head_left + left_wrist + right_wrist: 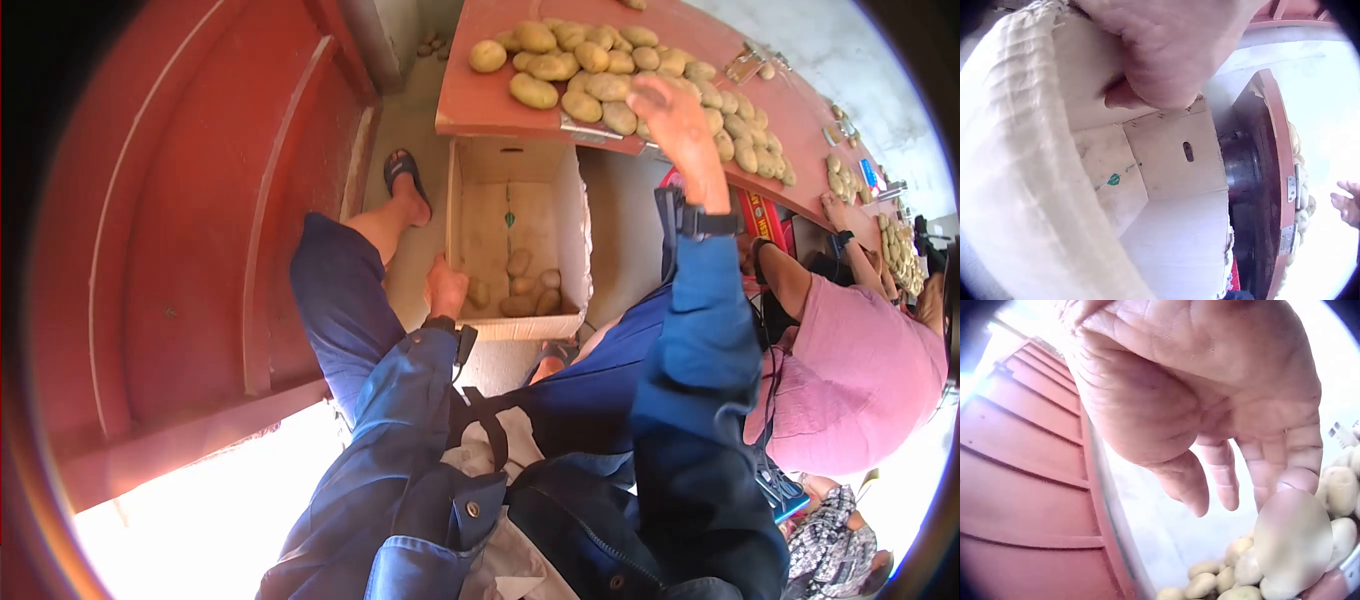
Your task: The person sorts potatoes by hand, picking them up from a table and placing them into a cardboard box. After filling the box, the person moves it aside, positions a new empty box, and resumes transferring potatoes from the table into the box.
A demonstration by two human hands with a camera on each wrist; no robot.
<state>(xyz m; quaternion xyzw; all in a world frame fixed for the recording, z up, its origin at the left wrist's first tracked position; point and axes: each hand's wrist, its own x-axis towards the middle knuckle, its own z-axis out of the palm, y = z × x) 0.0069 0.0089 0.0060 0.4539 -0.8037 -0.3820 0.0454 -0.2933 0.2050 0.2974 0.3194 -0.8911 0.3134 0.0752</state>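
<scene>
Potatoes (590,57) lie heaped along the near edge of a red table (475,110). Over this heap my right hand (680,125) reaches, fingers loosely extended. In the right wrist view its fingertips come close to the potatoes (1247,565), one of which is blurred; no potato shows in its grasp. Below the table edge stands an open cardboard box (525,328), with several potatoes (520,285) at its near end. My left hand (445,288) grips the box's left wall near the front corner. The left wrist view shows the thumb (1125,97) inside the wall.
A red door (200,220) stands to the left. At the right sits a person in a pink shirt (850,370), beside more potatoes (900,255) farther along the table. A red printed carton (765,225) is under the table. Metal hinges (590,130) sit on the table edge.
</scene>
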